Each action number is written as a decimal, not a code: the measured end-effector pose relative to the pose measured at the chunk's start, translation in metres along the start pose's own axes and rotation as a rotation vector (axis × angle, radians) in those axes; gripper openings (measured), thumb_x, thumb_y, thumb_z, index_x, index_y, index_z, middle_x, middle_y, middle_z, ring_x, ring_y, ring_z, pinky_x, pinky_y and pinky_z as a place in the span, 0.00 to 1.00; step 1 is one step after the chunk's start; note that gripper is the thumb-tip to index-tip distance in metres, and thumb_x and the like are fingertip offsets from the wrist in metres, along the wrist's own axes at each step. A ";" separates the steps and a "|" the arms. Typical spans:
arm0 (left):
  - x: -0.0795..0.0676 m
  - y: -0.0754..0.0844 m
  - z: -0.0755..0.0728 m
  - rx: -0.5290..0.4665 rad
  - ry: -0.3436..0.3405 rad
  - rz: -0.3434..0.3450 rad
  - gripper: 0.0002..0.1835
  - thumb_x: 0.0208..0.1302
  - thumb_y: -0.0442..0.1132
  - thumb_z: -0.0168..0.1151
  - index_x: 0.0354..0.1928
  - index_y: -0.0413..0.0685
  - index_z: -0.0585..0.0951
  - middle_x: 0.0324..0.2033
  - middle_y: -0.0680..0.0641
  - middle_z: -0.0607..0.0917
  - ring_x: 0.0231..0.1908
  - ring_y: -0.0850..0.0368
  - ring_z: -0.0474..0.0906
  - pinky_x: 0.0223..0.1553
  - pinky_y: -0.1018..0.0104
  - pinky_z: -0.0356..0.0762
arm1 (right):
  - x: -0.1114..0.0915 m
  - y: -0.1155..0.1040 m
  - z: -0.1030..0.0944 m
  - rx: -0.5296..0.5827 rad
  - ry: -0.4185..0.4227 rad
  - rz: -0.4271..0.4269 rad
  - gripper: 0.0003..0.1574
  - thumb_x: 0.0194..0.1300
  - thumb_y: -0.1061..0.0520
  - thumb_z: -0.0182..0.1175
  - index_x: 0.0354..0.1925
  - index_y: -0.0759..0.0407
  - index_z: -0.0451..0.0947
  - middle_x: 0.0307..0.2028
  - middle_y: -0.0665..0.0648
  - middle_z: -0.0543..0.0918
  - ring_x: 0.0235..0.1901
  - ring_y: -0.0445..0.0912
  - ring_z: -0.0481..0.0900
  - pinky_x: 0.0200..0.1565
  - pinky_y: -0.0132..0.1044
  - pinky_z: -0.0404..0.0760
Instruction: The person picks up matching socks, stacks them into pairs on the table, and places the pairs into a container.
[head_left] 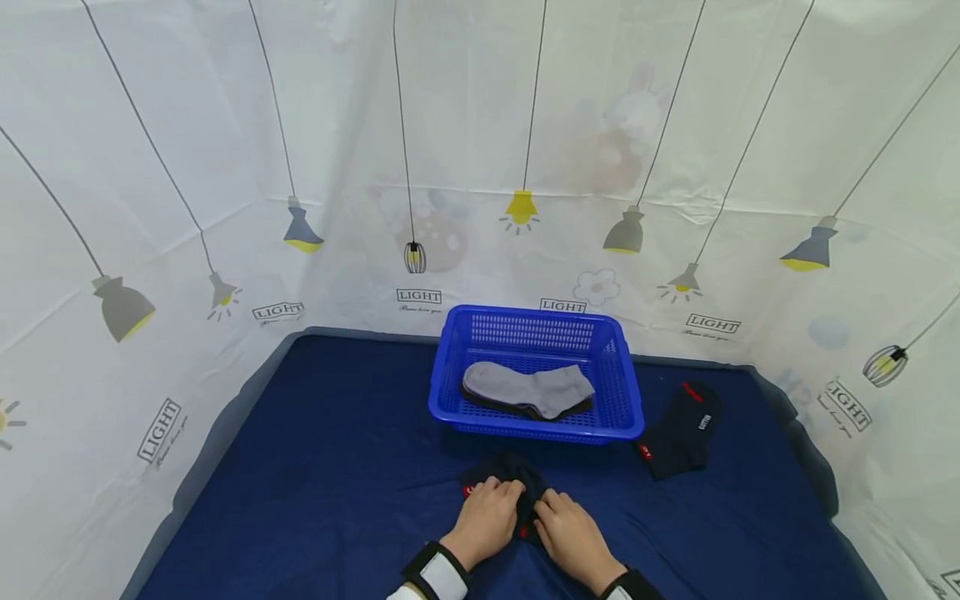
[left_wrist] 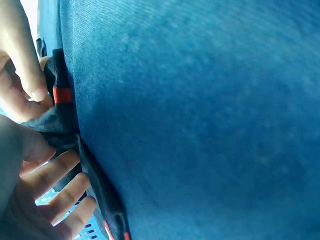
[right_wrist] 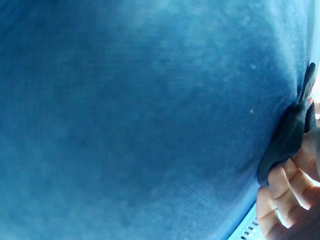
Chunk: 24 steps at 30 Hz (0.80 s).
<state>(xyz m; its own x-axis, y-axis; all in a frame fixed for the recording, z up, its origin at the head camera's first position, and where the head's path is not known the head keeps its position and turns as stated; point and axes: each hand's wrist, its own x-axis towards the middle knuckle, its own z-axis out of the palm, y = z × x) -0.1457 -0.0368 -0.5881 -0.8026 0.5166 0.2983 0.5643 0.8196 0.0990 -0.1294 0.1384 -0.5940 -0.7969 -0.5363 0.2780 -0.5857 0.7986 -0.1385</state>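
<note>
A dark sock (head_left: 512, 468) with red patches lies bunched on the blue cloth in front of the basket, partly hidden by both hands. My left hand (head_left: 489, 515) grips its left part. In the left wrist view, the thumb and fingers (left_wrist: 67, 196) bend against the dark fabric. Close by on the right, my right hand (head_left: 573, 533) pinches the other part of the sock, near a small red mark. The right wrist view shows the dark sock fabric (right_wrist: 285, 140) between thumb and curled fingers.
Beyond the hands stands a blue plastic basket (head_left: 536, 432), holding grey socks (head_left: 525, 388) on top of dark ones. Another pair of dark socks (head_left: 681, 429) with red patches lies to the basket's right. A white printed curtain (head_left: 480, 167) surrounds the blue-covered surface (head_left: 337, 467).
</note>
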 end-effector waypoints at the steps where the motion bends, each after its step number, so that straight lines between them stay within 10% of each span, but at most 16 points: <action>1: 0.000 0.001 0.000 0.004 -0.005 0.003 0.12 0.55 0.38 0.59 0.43 0.51 0.75 0.34 0.54 0.82 0.33 0.56 0.73 0.35 0.65 0.71 | 0.000 -0.001 0.000 -0.002 -0.003 0.000 0.07 0.57 0.53 0.61 0.34 0.54 0.77 0.31 0.48 0.70 0.27 0.40 0.68 0.27 0.33 0.70; 24: 0.003 0.008 -0.007 -0.011 -0.093 0.087 0.16 0.57 0.39 0.59 0.48 0.52 0.74 0.38 0.54 0.82 0.39 0.59 0.74 0.40 0.66 0.72 | -0.001 -0.004 -0.004 -0.041 0.048 -0.031 0.07 0.57 0.51 0.62 0.32 0.52 0.76 0.30 0.47 0.71 0.27 0.41 0.67 0.26 0.32 0.66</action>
<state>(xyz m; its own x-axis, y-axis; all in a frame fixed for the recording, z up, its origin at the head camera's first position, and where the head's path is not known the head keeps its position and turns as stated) -0.1422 -0.0301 -0.5795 -0.7647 0.6068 0.2170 0.6343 0.7681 0.0874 -0.1255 0.1370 -0.5899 -0.7699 -0.5482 0.3268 -0.6028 0.7928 -0.0901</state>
